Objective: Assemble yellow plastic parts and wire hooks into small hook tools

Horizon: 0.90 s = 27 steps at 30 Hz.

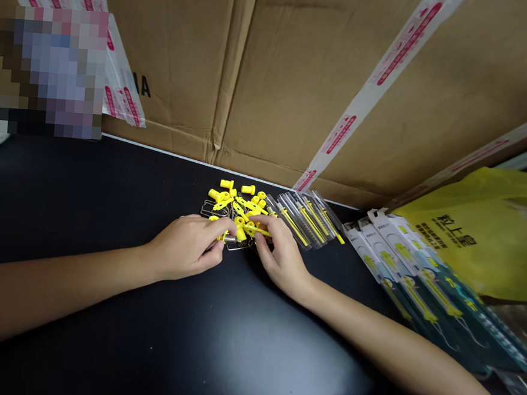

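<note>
Over the black table, my left hand is closed, pinching a small yellow part with a silvery, spring-like cylinder sticking out of it. My right hand has its thumb and fingers closed on a thin yellow plastic stick, whose tip points toward my left hand. Just beyond both hands lies a loose pile of yellow plastic parts, with short flanged caps and flat pieces among them. Bent metal wires are mixed into the pile. My fingers hide some of it.
Clear plastic tubes with yellow rods inside lie right of the pile. Farther right are packaged items on printed cards and a yellow plastic bag. A large taped cardboard box walls off the table's back edge.
</note>
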Available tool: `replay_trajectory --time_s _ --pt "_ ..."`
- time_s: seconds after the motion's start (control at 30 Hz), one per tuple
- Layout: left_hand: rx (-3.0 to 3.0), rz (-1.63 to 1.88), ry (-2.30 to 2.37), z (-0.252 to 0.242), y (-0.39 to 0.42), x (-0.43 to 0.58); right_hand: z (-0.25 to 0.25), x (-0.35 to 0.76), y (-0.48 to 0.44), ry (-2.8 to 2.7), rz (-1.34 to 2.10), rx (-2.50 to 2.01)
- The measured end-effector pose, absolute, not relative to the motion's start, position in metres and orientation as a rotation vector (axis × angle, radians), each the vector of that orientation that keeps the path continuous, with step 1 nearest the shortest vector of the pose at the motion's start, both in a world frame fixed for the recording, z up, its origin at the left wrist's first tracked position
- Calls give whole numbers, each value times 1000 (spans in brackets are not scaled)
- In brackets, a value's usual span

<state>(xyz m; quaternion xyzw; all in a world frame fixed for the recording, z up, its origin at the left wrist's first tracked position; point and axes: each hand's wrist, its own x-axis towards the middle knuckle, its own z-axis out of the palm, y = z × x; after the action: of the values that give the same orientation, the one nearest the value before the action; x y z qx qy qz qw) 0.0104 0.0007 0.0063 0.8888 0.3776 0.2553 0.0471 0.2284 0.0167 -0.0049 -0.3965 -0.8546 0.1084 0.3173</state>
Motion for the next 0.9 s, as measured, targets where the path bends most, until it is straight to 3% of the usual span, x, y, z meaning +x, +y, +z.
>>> replay_trajectory --time_s 0.33,0.7,0.9 --pt "2707 819 1175 0 1 13 -6 228 18 -2233 222 -1136" --pt "2823 855 888 -2 0 12 -1 229 11 -2509 181 -706" --pt "2795 908 965 -4 3 11 -1 231 13 -2336 343 -626"
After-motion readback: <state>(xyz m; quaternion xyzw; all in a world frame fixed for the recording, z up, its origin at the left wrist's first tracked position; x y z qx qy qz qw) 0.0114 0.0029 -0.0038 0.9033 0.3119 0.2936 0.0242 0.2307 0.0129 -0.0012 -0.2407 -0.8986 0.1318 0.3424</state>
